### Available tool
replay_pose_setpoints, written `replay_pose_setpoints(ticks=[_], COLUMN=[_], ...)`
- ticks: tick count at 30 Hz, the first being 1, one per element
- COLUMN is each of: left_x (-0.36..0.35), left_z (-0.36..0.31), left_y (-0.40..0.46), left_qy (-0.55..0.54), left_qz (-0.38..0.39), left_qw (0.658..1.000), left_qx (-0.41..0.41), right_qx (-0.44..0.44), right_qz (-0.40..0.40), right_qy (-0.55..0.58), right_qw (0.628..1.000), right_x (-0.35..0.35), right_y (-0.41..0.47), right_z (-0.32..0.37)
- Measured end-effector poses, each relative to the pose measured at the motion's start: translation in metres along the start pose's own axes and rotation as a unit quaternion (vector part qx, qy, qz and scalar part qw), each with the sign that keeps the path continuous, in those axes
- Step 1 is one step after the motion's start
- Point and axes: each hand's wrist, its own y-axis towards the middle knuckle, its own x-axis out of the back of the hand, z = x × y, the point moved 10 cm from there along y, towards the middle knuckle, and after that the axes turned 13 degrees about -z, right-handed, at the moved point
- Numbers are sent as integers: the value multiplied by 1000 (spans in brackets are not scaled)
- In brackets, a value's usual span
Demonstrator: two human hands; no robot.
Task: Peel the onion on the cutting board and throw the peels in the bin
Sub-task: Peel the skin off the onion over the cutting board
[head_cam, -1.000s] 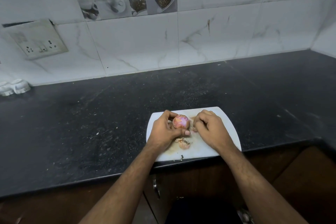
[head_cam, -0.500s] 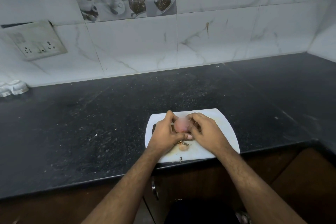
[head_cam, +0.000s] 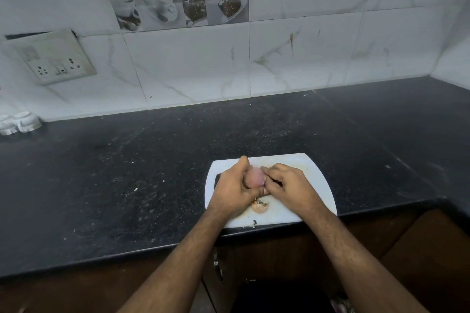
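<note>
Fingers [head_cam: 248, 180] of two hands grip one onion [head_cam: 255, 178].

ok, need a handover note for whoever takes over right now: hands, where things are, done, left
Left hand: grips the onion over the cutting board.
Right hand: fingers curled against the onion's right side, picking at its skin.
Done: onion looks partly peeled; a peel scrap lies on the board near the front edge, with a small bit beside it.
Left: finish peeling, gather the peels, bin them. No bin clearly in view.
</note>
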Motion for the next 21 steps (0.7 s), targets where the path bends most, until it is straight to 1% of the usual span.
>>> replay_pose_setpoints(ticks=[4,8,13,17,21], left_x=[0,0,2,1,0], left_z=[-1,-6,-13,-18,-13], left_y=[0,0,-1,-3,-2], left_qy=[17,32,57,57,23], left_qz=[-6,-12,-16,-9,3], left_qw=[1000,999,997,997,999], left_qx=[-6,-29,-52,-59,-37], right_qx=[-21,-76,-135,-166,-196], right_qz=[-5,-18,-68,-110,-134], right_qy=[15,49,94,75,70], right_qw=[1000,996,984,977,969], right_x=[2,5,9,10,11], right_y=[0,0,-7,-11,-14], right_z=[-3,-8,-14,-18,-22])
